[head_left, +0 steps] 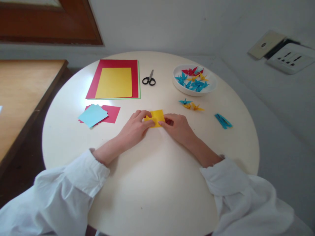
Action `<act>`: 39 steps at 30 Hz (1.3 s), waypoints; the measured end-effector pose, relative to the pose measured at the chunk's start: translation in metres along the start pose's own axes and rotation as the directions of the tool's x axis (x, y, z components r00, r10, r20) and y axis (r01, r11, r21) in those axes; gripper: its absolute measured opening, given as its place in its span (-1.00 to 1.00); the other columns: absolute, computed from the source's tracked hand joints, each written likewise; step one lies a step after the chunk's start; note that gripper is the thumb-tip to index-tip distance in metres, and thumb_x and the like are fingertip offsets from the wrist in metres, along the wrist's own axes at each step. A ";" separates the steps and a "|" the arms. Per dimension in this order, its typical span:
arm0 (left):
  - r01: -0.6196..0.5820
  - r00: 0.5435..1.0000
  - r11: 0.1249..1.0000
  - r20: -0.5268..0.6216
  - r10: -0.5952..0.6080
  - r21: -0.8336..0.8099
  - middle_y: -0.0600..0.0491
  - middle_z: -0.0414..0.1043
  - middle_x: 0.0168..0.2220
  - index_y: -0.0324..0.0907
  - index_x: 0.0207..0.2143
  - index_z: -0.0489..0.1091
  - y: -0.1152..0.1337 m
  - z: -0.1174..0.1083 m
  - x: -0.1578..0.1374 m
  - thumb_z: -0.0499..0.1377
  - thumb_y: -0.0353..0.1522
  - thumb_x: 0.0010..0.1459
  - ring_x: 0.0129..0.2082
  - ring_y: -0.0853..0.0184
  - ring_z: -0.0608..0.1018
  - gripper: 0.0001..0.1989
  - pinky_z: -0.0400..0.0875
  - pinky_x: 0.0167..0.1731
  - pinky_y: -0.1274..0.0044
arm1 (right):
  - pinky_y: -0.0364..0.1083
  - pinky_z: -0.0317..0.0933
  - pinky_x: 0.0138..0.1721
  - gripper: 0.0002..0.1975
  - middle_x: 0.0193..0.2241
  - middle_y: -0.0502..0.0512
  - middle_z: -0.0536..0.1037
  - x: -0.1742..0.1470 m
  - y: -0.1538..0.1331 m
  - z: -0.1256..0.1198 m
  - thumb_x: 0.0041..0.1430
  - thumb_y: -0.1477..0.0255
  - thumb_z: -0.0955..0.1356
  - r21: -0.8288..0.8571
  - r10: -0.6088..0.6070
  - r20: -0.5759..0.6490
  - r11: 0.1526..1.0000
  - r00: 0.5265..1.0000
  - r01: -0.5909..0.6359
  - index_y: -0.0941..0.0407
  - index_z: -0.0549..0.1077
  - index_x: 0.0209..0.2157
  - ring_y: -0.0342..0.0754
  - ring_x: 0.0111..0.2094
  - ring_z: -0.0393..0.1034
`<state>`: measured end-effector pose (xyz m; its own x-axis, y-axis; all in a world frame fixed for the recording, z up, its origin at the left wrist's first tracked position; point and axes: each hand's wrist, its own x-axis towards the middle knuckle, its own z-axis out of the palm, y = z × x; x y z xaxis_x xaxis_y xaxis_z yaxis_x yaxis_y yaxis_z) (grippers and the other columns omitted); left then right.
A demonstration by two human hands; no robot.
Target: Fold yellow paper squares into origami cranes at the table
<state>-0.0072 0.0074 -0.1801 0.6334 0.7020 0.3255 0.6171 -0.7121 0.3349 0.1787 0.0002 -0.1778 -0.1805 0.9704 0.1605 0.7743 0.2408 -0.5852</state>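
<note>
A small yellow square of paper (158,118) with crease lines lies between my hands near the middle of the round table. My left hand (135,126) grips its left side, thumb and fingers bent over the paper. At the right edge, my right hand (177,126) pinches the paper between thumb and curled fingers. Just beyond my right hand sit a blue paper crane (185,102) and yellow paper cranes (196,107).
A white dish (180,89) holds several red, blue and yellow cranes. Black-handled scissors (149,80) lie beside large yellow sheets (114,82) on red ones. Small light blue squares (93,115) lie at left, folded blue strips (223,121) at right. A wall socket (291,59) is at right.
</note>
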 end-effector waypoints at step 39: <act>0.024 0.999 0.995 -0.024 -0.026 -0.100 -0.11 0.30 -0.10 -0.23 -0.23 0.44 0.003 0.000 -0.004 -0.01 -0.44 0.18 -0.17 0.30 0.46 -0.77 0.44 -0.17 0.45 | -0.14 -0.03 -0.42 -0.84 -0.58 -0.02 0.39 0.000 -0.003 0.000 0.06 0.44 0.32 -0.110 -0.039 0.026 0.993 0.999 0.042 0.15 0.34 -0.57 -0.17 -0.53 0.14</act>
<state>-0.0080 0.0024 -0.1805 0.6053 0.7206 0.3381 0.5821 -0.6905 0.4294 0.1763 -0.0007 -0.1760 -0.2264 0.9603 0.1628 0.8279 0.2778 -0.4872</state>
